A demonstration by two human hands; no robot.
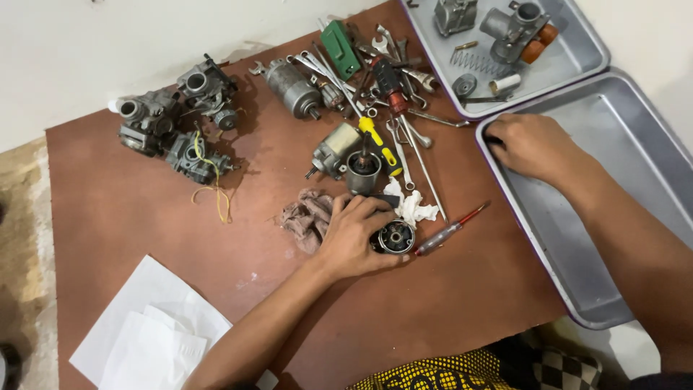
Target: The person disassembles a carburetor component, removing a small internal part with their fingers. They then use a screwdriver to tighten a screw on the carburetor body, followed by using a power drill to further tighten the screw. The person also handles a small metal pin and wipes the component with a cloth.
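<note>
Two hands are engaged: the left hand point(359, 232) is closed over a round grey metal motor part point(395, 237), while the right hand point(533, 146), curled, rests at the empty grey metal tray point(577, 245) at three o'clock. Lifting the part is judged next, calling for a firm grip.

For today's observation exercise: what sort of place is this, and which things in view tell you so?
Probably a small home repair bench for engine parts: carburetors lie grouped on the brown board, wrenches and screwdrivers are heaped beside a starter motor, and metal trays hold loose parts.

Even, bright overhead lighting. Soft short shadows fall beside parts on the desk point(130, 217). Mild glare on the metal tray point(577, 238). Focus sharp throughout.
</note>
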